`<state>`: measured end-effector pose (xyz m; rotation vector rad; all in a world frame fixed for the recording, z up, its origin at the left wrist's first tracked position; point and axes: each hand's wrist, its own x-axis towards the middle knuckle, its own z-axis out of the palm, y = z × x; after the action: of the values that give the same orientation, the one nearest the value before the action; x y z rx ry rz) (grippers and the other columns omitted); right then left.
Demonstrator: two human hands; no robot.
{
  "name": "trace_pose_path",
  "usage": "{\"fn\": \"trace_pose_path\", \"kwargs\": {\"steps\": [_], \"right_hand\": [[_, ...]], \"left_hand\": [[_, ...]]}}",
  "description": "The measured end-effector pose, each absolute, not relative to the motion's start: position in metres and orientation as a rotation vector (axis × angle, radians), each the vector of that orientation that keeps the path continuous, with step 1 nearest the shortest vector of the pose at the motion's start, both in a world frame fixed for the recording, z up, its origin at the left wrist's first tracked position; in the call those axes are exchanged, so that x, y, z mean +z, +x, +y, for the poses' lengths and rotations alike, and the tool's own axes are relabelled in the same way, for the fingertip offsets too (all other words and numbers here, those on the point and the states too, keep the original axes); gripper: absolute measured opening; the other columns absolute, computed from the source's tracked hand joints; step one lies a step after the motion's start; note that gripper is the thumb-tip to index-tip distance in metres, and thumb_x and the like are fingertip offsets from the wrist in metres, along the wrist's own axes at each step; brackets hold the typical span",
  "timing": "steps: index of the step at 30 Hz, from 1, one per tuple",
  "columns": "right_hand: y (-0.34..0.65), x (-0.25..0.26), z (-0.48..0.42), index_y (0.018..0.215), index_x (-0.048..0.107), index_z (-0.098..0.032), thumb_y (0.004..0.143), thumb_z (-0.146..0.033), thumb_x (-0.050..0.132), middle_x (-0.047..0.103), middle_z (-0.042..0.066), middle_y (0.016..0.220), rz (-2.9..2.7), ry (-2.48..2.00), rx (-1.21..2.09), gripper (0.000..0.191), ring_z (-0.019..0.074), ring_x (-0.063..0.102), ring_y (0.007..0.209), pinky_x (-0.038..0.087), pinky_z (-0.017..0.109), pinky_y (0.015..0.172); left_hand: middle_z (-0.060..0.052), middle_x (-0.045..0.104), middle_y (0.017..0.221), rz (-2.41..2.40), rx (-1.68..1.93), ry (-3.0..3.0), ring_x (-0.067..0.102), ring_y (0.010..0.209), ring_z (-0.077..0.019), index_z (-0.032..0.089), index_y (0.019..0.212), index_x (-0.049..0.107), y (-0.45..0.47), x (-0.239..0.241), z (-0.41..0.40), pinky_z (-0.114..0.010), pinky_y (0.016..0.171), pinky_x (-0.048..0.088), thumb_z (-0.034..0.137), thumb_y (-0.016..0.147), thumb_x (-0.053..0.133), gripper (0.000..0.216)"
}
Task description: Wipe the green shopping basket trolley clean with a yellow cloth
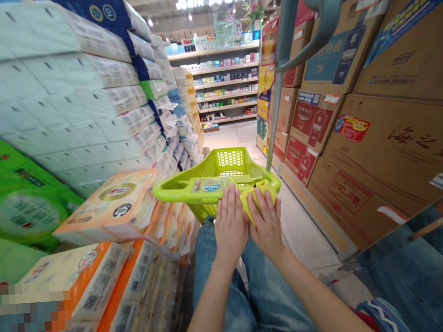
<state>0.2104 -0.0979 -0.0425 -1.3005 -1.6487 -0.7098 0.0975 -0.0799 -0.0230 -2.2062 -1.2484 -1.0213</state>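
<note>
A lime-green plastic shopping basket stands in front of my knees in a store aisle. My left hand lies flat on its near rim, fingers stretched out and together. Beside it my right hand presses a yellow cloth against the rim, fingers curled over the cloth. A grey pull handle rises from the basket's right side.
Stacked tissue packs wall the left side, with orange-and-white packs low near my left leg. Brown cardboard cartons line the right. The tiled aisle floor runs ahead to product shelves. My legs are in blue jeans.
</note>
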Motion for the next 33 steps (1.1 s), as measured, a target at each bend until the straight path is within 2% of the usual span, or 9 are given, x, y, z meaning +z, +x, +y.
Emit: {"fn": "trace_pose_path", "kwargs": {"steps": [2, 4, 6, 9, 12, 15, 22, 26, 33], "right_hand": [[0.219, -0.043, -0.095, 0.159, 0.020, -0.026, 0.098, -0.014, 0.047, 0.026, 0.008, 0.165, -1.629, -1.308, -0.740, 0.068, 0.0225, 0.010, 0.155, 0.010, 0.051, 0.126], [0.229, -0.043, -0.092, 0.158, 0.023, -0.030, 0.096, -0.011, 0.048, 0.017, 0.005, 0.167, -1.636, -1.289, -0.747, 0.069, 0.0241, 0.011, 0.155, 0.019, 0.051, 0.125], [0.240, -0.043, -0.089, 0.157, 0.024, -0.034, 0.094, -0.006, 0.046, 0.015, 0.002, 0.168, -1.653, -1.242, -0.735, 0.072, 0.0250, 0.014, 0.155, 0.027, 0.051, 0.123], [0.256, -0.040, -0.086, 0.157, 0.025, -0.035, 0.091, 0.002, 0.039, 0.017, 0.001, 0.168, -1.616, -1.191, -0.662, 0.077, 0.0264, 0.017, 0.154, 0.033, 0.056, 0.120], [0.259, -0.036, -0.086, 0.157, 0.025, -0.034, 0.088, 0.004, 0.031, 0.019, 0.002, 0.167, -1.505, -1.206, -0.540, 0.078, 0.0268, 0.019, 0.153, 0.033, 0.060, 0.119], [0.245, -0.035, -0.090, 0.156, 0.027, -0.032, 0.089, 0.002, 0.032, 0.022, 0.002, 0.167, -1.474, -1.203, -0.511, 0.075, 0.0273, 0.018, 0.154, 0.033, 0.061, 0.119], [0.216, -0.047, -0.096, 0.152, 0.038, -0.029, 0.095, -0.004, 0.040, 0.041, 0.004, 0.158, -1.615, -1.195, -0.654, 0.063, 0.0227, 0.021, 0.153, 0.033, 0.050, 0.121], [0.237, -0.049, -0.092, 0.154, 0.032, -0.033, 0.091, 0.001, 0.038, 0.036, 0.000, 0.161, -1.600, -1.158, -0.662, 0.072, 0.0215, 0.022, 0.153, 0.030, 0.050, 0.123], [0.242, -0.038, -0.091, 0.156, 0.029, -0.033, 0.084, 0.002, 0.031, 0.024, 0.001, 0.166, -1.314, -1.231, -0.407, 0.079, 0.0268, 0.020, 0.153, 0.029, 0.064, 0.119]], "left_hand": [[-0.020, 0.034, 0.159, -1.247, -1.042, -2.192, 0.020, 0.153, -0.0255, 0.006, 0.158, 0.014, 0.100, -0.023, -0.080, -0.044, 0.121, 0.029, 0.017, 0.094, 0.043, 0.070], [-0.019, 0.033, 0.160, -1.254, -1.056, -2.190, 0.019, 0.153, -0.0254, 0.007, 0.158, 0.014, 0.103, -0.023, -0.080, -0.044, 0.121, 0.028, 0.018, 0.095, 0.042, 0.070], [-0.018, 0.032, 0.161, -1.257, -1.056, -2.202, 0.019, 0.153, -0.0251, 0.008, 0.158, 0.013, 0.103, -0.022, -0.081, -0.044, 0.122, 0.027, 0.019, 0.096, 0.042, 0.070], [-0.017, 0.030, 0.161, -1.260, -1.036, -2.220, 0.019, 0.153, -0.0249, 0.009, 0.159, 0.012, 0.102, -0.022, -0.081, -0.043, 0.122, 0.027, 0.019, 0.096, 0.041, 0.070], [-0.017, 0.031, 0.161, -1.261, -1.023, -2.214, 0.017, 0.153, -0.0249, 0.008, 0.159, 0.010, 0.101, -0.022, -0.082, -0.043, 0.122, 0.028, 0.020, 0.096, 0.042, 0.072], [-0.018, 0.031, 0.161, -1.263, -1.027, -2.207, 0.018, 0.153, -0.0256, 0.007, 0.159, 0.009, 0.102, -0.022, -0.082, -0.044, 0.121, 0.029, 0.019, 0.096, 0.043, 0.073], [-0.020, 0.036, 0.158, -1.252, -1.060, -2.213, 0.019, 0.153, -0.0257, 0.007, 0.158, 0.014, 0.101, -0.022, -0.081, -0.046, 0.120, 0.031, 0.019, 0.096, 0.042, 0.069], [-0.019, 0.034, 0.159, -1.253, -1.027, -2.209, 0.018, 0.153, -0.0249, 0.007, 0.158, 0.014, 0.101, -0.021, -0.081, -0.043, 0.121, 0.029, 0.019, 0.096, 0.043, 0.070], [-0.017, 0.028, 0.162, -1.271, -0.996, -2.205, 0.018, 0.153, -0.0258, 0.008, 0.159, 0.007, 0.102, -0.022, -0.081, -0.044, 0.121, 0.030, 0.020, 0.095, 0.043, 0.074]]}}
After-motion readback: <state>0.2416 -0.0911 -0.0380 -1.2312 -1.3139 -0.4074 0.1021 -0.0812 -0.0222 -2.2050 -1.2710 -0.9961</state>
